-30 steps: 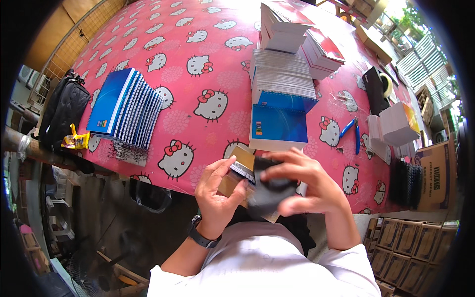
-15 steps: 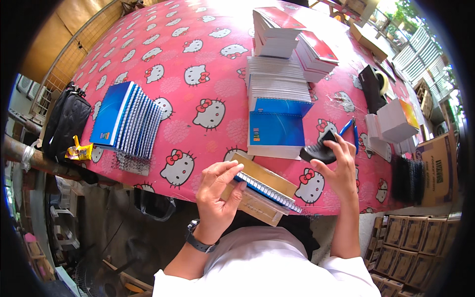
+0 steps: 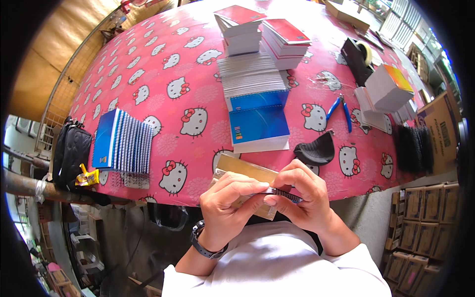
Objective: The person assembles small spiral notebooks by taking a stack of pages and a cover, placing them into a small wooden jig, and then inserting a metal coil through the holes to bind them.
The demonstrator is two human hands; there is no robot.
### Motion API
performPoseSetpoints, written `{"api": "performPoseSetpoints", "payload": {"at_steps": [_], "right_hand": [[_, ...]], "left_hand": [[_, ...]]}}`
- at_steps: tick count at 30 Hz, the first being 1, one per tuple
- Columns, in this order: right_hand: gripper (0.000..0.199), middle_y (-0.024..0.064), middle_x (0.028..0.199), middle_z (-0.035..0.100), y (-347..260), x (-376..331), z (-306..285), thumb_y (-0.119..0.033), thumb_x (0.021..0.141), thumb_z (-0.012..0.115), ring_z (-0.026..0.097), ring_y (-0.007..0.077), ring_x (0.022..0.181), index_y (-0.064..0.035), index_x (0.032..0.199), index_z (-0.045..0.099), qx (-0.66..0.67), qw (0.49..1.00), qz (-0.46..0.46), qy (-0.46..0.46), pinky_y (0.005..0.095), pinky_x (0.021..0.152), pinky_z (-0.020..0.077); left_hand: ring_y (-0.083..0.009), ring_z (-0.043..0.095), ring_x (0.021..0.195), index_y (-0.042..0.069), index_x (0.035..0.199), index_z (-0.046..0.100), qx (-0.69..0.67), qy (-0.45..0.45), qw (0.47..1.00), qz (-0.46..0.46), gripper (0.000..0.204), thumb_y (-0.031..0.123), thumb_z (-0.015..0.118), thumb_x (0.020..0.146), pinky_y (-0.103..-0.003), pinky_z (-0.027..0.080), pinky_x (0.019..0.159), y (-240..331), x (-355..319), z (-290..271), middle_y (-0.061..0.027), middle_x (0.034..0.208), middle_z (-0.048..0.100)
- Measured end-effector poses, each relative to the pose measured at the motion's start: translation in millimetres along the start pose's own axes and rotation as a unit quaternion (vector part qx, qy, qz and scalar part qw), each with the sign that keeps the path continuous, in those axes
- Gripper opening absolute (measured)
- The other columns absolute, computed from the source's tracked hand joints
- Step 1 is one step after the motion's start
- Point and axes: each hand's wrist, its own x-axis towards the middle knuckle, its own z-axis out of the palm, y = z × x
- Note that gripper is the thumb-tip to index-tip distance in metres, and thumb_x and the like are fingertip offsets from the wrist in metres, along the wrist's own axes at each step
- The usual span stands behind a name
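We hold a brown-covered notebook [image 3: 246, 184] at the table's six o'clock edge, left hand [image 3: 228, 205] and right hand [image 3: 300, 195] both pinching its spiral wire [image 3: 283, 194]. Judging by the bound blue notebooks [image 3: 122, 144] at nine o'clock and unbound white stacks [image 3: 247, 74] at twelve, much binding remains.

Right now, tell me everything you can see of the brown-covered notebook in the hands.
The notebook has a plain tan, cardboard-like cover and a dark spiral binding along its near edge. It looks closed, lies roughly flat and slightly skewed at the table's near edge, over the pink patterned cloth. The left hand and right hand both pinch the binding edge, hiding much of the cover.
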Motion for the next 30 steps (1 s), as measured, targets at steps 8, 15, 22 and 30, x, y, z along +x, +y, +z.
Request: {"api": "performPoseSetpoints", "payload": {"at_steps": [8, 15, 22, 30], "right_hand": [[0.023, 0.0113, 0.085, 0.059, -3, 2, 0, -0.014, 0.082, 0.071, 0.056, 0.0275, 0.075, -0.0003, 0.096, 0.059, -0.067, 0.996, -0.041, -0.048, 0.0354, 0.065, 0.0466], [0.082, 0.0149, 0.132, 0.049, 23, 14, -21, -0.052, 0.081, 0.067, 0.046, 0.0282, 0.122, -0.0027, 0.139, 0.037, -0.069, 0.997, -0.045, -0.009, 0.0391, 0.099, 0.0368], [0.049, 0.0121, 0.118, 0.060, 43, -3, -80, -0.041, 0.084, 0.068, 0.057, 0.0237, 0.106, -0.0043, 0.116, 0.061, -0.169, 0.977, 0.119, 0.058, 0.0360, 0.091, 0.0426], [0.063, 0.0148, 0.138, 0.046, 95, -17, -62, -0.038, 0.073, 0.077, 0.040, 0.0333, 0.125, -0.0097, 0.126, 0.056, -0.350, 0.927, 0.134, 0.013, 0.0472, 0.103, 0.0338]], "left_hand": [[-0.0167, 0.064, 0.076, 0.005, 0.088, 0.064, -0.070, -0.003, 0.995, -0.077, 0.016, 0.006, 0.076, 0.078, -0.028, 0.049, 0.068, 1, -6, 2, -0.0067, 0.081, 0.066], [-0.0088, 0.050, 0.082, 0.003, 0.103, 0.057, 0.036, 0.193, 0.979, -0.053, 0.020, 0.021, 0.050, 0.100, -0.024, 0.042, 0.074, 8, 25, -65, -0.0018, 0.093, 0.054], [-0.0156, 0.055, 0.074, 0.001, 0.093, 0.059, 0.419, 0.071, 0.905, 0.002, 0.030, 0.025, 0.042, 0.101, -0.030, 0.044, 0.071, 13, 127, -282, -0.0076, 0.081, 0.060], [-0.0291, 0.056, 0.101, 0.001, 0.098, 0.060, 0.431, -0.085, 0.893, -0.095, 0.034, 0.029, 0.042, 0.101, -0.035, 0.040, 0.093, -106, 132, -281, -0.0140, 0.099, 0.062]]}}
